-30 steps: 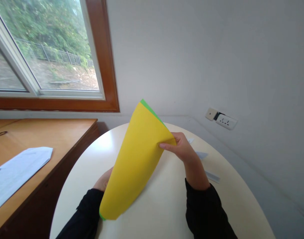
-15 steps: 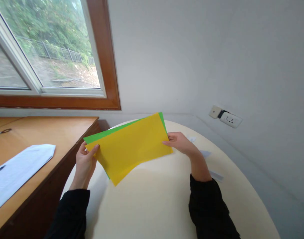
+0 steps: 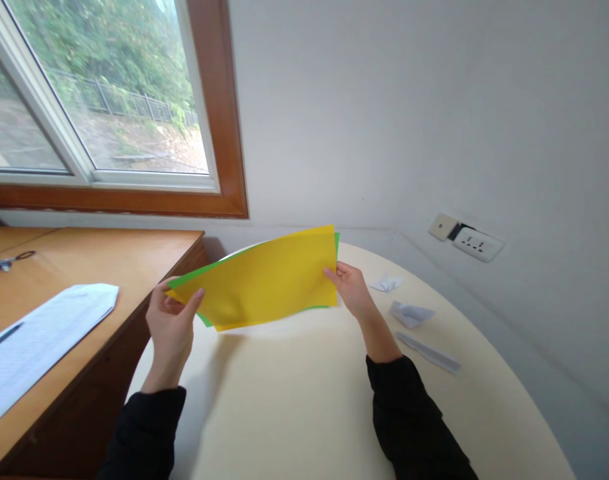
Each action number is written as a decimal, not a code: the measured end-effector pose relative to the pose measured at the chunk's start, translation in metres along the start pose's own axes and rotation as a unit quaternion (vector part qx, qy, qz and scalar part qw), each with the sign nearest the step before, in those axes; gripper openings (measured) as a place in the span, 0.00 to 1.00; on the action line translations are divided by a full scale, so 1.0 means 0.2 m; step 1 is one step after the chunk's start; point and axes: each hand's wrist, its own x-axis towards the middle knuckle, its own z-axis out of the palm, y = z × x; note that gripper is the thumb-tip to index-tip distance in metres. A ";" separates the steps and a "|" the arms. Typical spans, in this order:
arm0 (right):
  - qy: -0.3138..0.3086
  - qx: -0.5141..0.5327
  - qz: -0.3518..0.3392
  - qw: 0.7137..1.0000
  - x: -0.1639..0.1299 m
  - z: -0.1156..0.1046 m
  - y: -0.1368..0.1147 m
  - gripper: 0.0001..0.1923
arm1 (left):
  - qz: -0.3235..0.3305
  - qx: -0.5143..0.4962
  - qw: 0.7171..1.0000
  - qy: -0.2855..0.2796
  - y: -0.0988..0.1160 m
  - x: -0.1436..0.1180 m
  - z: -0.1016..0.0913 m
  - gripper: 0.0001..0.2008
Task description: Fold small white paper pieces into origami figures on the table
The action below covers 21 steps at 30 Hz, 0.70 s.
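Observation:
A yellow sheet of paper (image 3: 264, 277) is held up over the round table, with a green sheet of paper (image 3: 197, 273) behind it showing as thin strips along the edges. My left hand (image 3: 173, 320) pinches both sheets at their left end, thumb in front on the yellow side. At the right edge, my right hand (image 3: 348, 283) grips the sheets between thumb and fingers. The papers tilt upward to the right and bow slightly between the hands. How many sheets lie behind the yellow one cannot be told.
On the cream round table (image 3: 284, 407), a crumpled folded paper (image 3: 386, 283), a folded paper shape (image 3: 412, 313) and a folded strip (image 3: 428, 352) lie at right. The wooden desk (image 3: 149, 250) at left bears white papers (image 3: 59, 333), a pen (image 3: 3, 337) and scissors (image 3: 9, 263).
The sheets' lower left corner has risen, and less green shows along the top. My right hand has shifted slightly inward, and the view has turned, showing more of the folded papers.

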 end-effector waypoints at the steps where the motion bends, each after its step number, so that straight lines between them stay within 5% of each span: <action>1: 0.008 0.002 -0.002 1.000 0.00 -0.01 0.01 0.22 | 0.005 0.003 1.000 0.004 -0.02 -0.01 0.01 0.21; 12: 0.031 -0.023 0.007 0.999 0.03 -0.08 0.10 0.22 | -0.105 0.039 0.993 -0.042 -0.20 -0.04 0.05 0.17; 21: 0.035 0.034 -0.025 0.998 0.03 -0.06 0.09 0.19 | 0.003 0.046 0.998 -0.045 -0.12 -0.06 0.04 0.16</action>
